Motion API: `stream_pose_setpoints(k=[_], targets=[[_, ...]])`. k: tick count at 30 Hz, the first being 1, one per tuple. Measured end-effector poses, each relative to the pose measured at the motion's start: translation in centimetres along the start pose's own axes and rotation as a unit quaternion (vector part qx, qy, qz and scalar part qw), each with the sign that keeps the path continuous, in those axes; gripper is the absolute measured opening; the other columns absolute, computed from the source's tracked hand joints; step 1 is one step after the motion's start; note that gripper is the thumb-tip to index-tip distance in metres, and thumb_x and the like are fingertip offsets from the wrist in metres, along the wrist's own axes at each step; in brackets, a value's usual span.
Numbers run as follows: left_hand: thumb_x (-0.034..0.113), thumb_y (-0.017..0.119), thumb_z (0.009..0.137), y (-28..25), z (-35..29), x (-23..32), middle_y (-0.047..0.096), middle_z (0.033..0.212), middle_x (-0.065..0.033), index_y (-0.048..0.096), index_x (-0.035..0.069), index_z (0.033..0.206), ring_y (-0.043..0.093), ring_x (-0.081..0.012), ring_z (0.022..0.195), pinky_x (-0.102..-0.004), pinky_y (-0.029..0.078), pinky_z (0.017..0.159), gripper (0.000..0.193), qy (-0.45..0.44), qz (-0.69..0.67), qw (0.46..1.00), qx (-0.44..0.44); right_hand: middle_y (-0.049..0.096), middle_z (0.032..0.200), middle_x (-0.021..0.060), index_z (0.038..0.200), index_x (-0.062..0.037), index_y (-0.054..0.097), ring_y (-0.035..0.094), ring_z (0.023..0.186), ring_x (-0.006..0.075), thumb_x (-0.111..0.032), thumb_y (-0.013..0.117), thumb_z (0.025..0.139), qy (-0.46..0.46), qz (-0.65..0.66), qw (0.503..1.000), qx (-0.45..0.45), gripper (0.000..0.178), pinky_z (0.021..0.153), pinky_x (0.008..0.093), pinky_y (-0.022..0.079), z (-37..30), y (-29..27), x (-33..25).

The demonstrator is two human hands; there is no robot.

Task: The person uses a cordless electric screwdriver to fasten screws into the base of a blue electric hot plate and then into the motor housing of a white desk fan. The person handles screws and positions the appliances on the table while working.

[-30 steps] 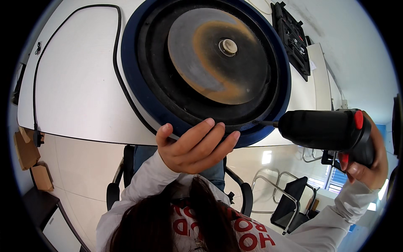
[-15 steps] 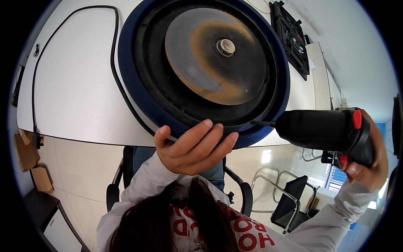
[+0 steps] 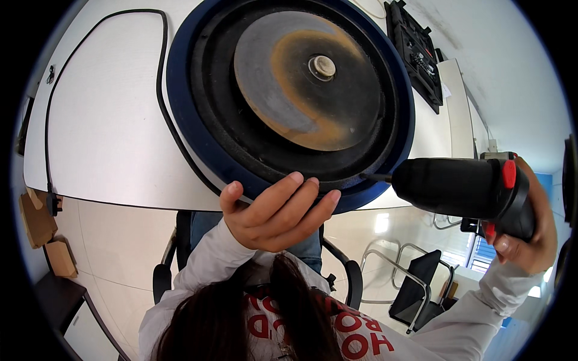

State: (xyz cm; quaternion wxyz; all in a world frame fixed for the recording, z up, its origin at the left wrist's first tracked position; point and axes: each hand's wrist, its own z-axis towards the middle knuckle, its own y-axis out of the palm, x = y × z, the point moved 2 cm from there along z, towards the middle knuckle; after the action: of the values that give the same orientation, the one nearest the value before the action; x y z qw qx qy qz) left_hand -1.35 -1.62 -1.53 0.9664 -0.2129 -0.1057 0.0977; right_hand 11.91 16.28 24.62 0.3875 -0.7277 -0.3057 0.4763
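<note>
A round blue-rimmed appliance (image 3: 188, 129) with a black inner ring lies on the table. In its middle sits a grey disc (image 3: 259, 78) with brown stains and a pale knob (image 3: 323, 67). My left hand (image 3: 277, 213) rests at the near rim, its fingers stretched out and spread, the tips over the edge. My right hand (image 3: 530, 234) is wrapped round the handle of a black and red power drill (image 3: 451, 186). The drill lies level, and its thin bit points left, reaching over the near right rim to the black ring. What the bit tip meets is too small to tell.
A black cable (image 3: 161, 78) with a plug (image 3: 54, 204) loops over the white table (image 3: 102, 132) and hangs off its left edge. An open black tool case (image 3: 415, 54) lies at the far right. A chair (image 3: 415, 283) and cardboard boxes (image 3: 60, 257) stand on the floor.
</note>
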Motion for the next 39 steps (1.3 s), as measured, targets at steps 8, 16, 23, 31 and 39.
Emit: stream_pose_setpoints(k=[8, 16, 23, 31, 39], targets=[[0.036, 0.057, 0.086, 0.0, 0.1, -0.1, 0.059, 0.096, 0.0103, 0.065, 0.033, 0.103, 0.055, -0.0078, 0.102, -0.0516, 0.008, 0.112, 0.019, 0.0, -0.005, 1.0, -0.005, 0.052, 0.088, 0.0155, 0.127, 0.0038, 0.043, 0.059, 0.063, 0.021, -0.022, 0.08, 0.063, 0.143, 0.092, 0.984, 0.046, 0.078, 0.058, 0.0296, 0.047, 0.5, 0.4, -1.4], [0.042, 0.054, 0.088, 0.2, 0.1, -0.1, 0.06, 0.096, 0.0105, 0.066, 0.034, 0.102, 0.055, -0.0078, 0.101, -0.0507, 0.009, 0.112, 0.02, 0.004, -0.004, 1.0, 0.013, 0.053, 0.095, 0.0153, 0.128, 0.0044, 0.043, 0.058, 0.076, 0.023, -0.021, 0.076, 0.064, 0.043, -0.015, 0.995, -0.09, 0.077, 0.067, 0.0322, 0.046, 1.6, -0.6, -1.9], [0.045, 0.055, 0.087, 0.1, 0.1, -0.2, 0.061, 0.096, 0.0105, 0.066, 0.034, 0.103, 0.055, -0.0081, 0.101, -0.0503, 0.01, 0.112, 0.022, 0.007, 0.002, 1.0, 0.017, 0.051, 0.092, 0.013, 0.116, 0.0045, 0.047, 0.057, 0.075, 0.0202, -0.026, 0.076, 0.064, 0.118, 0.005, 0.986, -0.116, 0.067, 0.067, 0.0295, 0.044, 1.8, -0.1, -3.1], [0.046, 0.067, 0.079, -0.3, 0.0, -0.5, 0.061, 0.106, 0.0063, 0.066, 0.026, 0.105, 0.05, -0.0165, 0.112, -0.0506, 0.01, 0.112, 0.032, 0.026, -0.004, 0.999, -0.032, 0.06, 0.079, 0.0076, 0.105, 0.0007, 0.048, 0.059, 0.063, 0.0151, -0.018, 0.072, 0.072, 0.179, 0.077, 0.972, -0.132, 0.046, 0.059, 0.0269, 0.044, 2.5, -0.1, -3.6], [0.048, 0.066, 0.08, -0.3, 0.1, 0.0, 0.06, 0.107, 0.0051, 0.067, 0.025, 0.104, 0.049, -0.0159, 0.113, -0.0508, 0.01, 0.112, 0.033, 0.034, -0.012, 0.998, -0.044, 0.062, 0.081, 0.0185, 0.118, 0.0053, 0.045, 0.059, 0.053, 0.018, -0.027, 0.072, 0.074, 0.038, 0.312, 0.894, 0.319, 0.061, 0.045, 0.0264, 0.044, -8.7, 1.2, 0.7]])
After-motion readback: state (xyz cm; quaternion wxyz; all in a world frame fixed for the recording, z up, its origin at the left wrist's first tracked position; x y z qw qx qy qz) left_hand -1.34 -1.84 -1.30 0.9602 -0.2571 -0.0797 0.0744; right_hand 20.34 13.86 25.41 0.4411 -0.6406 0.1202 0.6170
